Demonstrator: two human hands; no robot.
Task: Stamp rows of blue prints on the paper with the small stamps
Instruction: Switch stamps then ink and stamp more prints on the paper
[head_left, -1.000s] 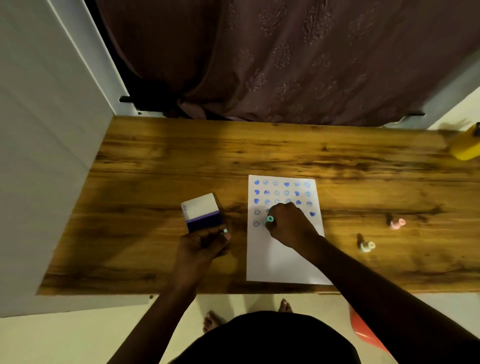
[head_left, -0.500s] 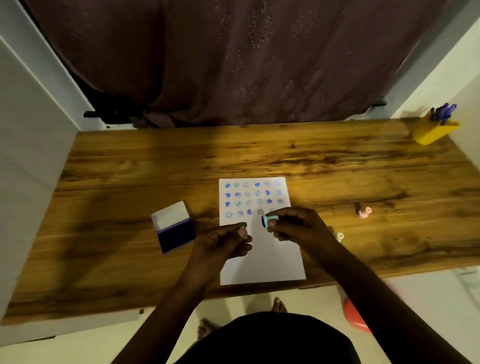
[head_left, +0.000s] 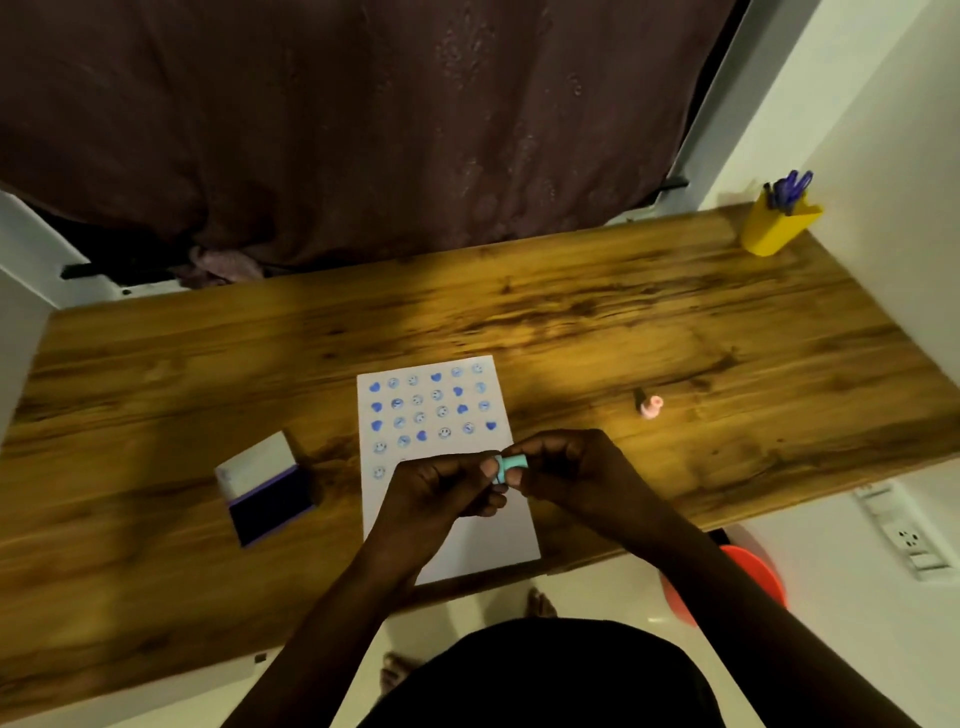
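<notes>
Nearest, both hands raised just above the lower half of the paper (head_left: 488, 545), meeting over its middle. Left hand (head_left: 431, 493) curled, fingertips pinched narrow against one end of the teal stamp (head_left: 510, 467); whether on a cap or on the stamp body cannot be told. Right hand (head_left: 566, 473) pinched narrow on the other end of the same stamp, barrel held level between the two. Two-handed hold judged as capping or uncapping, or a turn of the piece, rather than a press: stamp clear of the sheet, face not directed downward. Beyond the hands, blue prints (head_left: 431, 405) in rows of hearts and smiley faces across the upper part of the sheet; lowest row only begun at the left, lower half blank, so task judged roughly half done. Left of the paper, ink pad case (head_left: 265, 488) open on the bench (head_left: 675, 338), dark pad face up, pale lid hinged back, kept near for re-inking. Right of the paper, well apart, pink stamp (head_left: 650, 406) lying on the bench, a small dark piece just beside it, possibly its cap. Far right corner, yellow pen holder (head_left: 776, 228) upright, several blue-purple pens (head_left: 789, 187) standing in it.
</notes>
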